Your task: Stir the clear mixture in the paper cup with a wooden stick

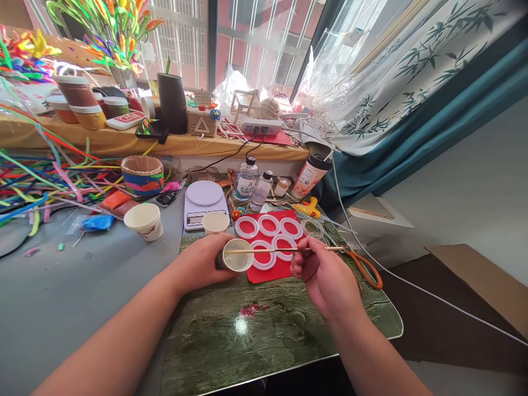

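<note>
My left hand [202, 258] is wrapped round a paper cup [237, 265], tilted so that its inside faces me; something clear and pale lies in it. In my right hand [325, 269] a thin wooden stick [284, 251] is pinched, held level with its left end over the cup's mouth. Behind the cup and between my hands, several translucent ring molds [264, 262] rest on a red sheet [276, 275]. Another paper cup [215, 221] stands just behind my left hand. Orange-handled scissors [369, 272] lie to the right of my right hand, partly hidden.
A white kitchen scale [205, 212] stands behind the cups, beside two clear bottles [245, 184]. Stacked paper cups [146, 223] are on the left. Further right are a drink cup [309, 179], a yellow glue gun [308, 207] and a white cable [396, 280]. Colourful pipe cleaners [45, 176] crowd the far left.
</note>
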Demonstrator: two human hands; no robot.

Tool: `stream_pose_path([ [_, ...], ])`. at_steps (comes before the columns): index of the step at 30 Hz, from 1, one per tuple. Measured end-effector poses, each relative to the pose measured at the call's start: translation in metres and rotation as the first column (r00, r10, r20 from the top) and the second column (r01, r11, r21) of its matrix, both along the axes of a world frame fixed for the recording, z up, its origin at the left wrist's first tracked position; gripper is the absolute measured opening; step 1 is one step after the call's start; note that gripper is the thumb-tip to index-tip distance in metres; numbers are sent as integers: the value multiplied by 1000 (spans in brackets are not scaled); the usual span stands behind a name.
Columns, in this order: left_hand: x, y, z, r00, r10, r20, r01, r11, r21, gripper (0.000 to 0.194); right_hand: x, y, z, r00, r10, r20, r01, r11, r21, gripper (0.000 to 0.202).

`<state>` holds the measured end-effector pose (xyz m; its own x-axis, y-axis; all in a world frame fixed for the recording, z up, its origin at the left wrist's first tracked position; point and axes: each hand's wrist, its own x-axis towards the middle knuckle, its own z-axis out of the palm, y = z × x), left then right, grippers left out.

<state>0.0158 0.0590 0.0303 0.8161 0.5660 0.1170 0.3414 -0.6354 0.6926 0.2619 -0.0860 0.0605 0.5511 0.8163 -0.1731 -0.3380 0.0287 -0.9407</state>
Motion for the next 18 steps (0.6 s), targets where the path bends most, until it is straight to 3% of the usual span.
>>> stream_pose_path([
  [18,-1,1,3,1000,26,-9,-26,1000,0,46,16,-5,48,995,-97,26,94,990,102,30],
])
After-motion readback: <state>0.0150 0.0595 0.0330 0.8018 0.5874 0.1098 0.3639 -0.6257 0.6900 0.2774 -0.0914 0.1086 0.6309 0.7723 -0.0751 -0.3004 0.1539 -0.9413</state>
